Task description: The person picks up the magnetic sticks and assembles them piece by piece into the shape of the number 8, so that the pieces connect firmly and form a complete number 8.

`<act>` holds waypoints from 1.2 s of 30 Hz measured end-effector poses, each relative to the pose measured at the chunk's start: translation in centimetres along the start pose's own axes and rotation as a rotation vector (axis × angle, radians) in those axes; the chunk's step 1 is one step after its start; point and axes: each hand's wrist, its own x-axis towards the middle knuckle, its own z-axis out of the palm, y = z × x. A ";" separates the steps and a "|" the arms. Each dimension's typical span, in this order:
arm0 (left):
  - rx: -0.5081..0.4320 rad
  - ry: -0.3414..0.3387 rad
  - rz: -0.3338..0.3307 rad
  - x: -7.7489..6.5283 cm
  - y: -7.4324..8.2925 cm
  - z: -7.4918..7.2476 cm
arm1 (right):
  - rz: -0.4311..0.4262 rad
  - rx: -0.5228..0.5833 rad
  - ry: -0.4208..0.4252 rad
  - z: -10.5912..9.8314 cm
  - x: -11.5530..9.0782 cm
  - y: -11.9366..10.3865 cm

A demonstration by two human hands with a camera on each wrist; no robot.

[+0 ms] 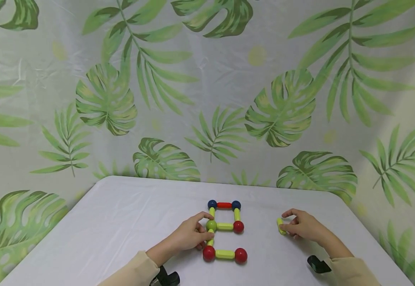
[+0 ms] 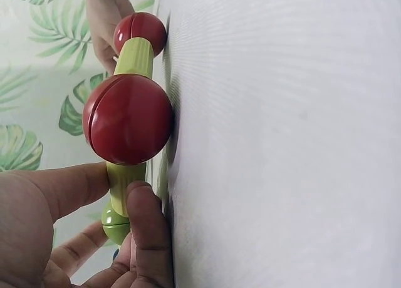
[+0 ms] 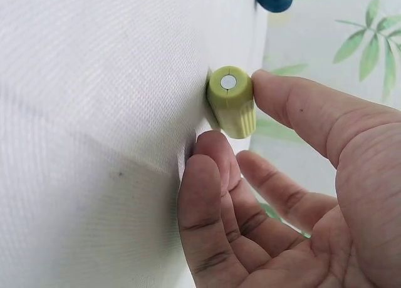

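A flat frame of magnetic rods and balls lies on the white table. My left hand is at its left side, pinching the lower left yellow-green rod between thumb and finger. That rod joins the green ball to a red ball. At the right, a loose yellow-green rod lies on the table, its metal end showing in the right wrist view. My right hand is beside it; the thumb tip touches the rod, and the other fingers are bent apart from it.
Dark blue balls and a red rod form the frame's far side. Another red ball ends its near side. Black wrist devices sit below the hands. A leaf-patterned curtain hangs behind the table.
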 end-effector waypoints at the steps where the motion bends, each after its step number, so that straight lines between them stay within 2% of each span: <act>1: -0.003 0.000 0.002 0.0 0.0 0.0 | -0.003 0.001 -0.002 0.0 0.0 0.0; 7: -0.008 -0.002 0.007 0.0 -0.1 0.0 | -0.013 0.000 -0.013 0.3 0.1 -0.2; 13: 0.002 0.002 0.016 0.2 -0.3 0.1 | 0.019 -0.008 -0.015 0.6 0.3 -0.3; 22: 0.006 0.001 -0.010 0.2 -0.1 0.0 | 0.042 -0.019 0.007 0.9 0.2 -0.7; 36: 0.008 -0.002 -0.003 0.3 -0.1 -0.1 | 0.055 -0.007 0.022 1.3 0.0 -1.3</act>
